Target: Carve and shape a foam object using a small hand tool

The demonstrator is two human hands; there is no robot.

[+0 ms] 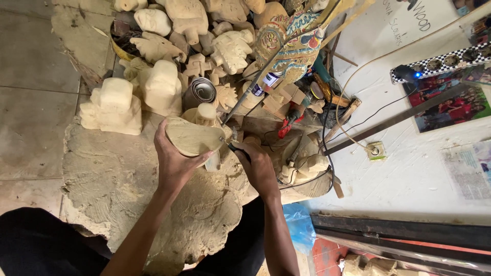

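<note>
My left hand grips a pale, smooth, rounded piece of carved wood and holds it above a dusty mat. My right hand is closed around the dark handle of a small powered carving tool, whose metal tip touches the right edge of the wood piece. A black cord runs from the tool toward the right. Both forearms reach forward from the bottom of the view.
Several unfinished pale wood carvings are piled at the back. A metal can stands among them. A painted flat puppet on sticks leans behind. A black-and-white checked power strip, cables and a wall socket lie right.
</note>
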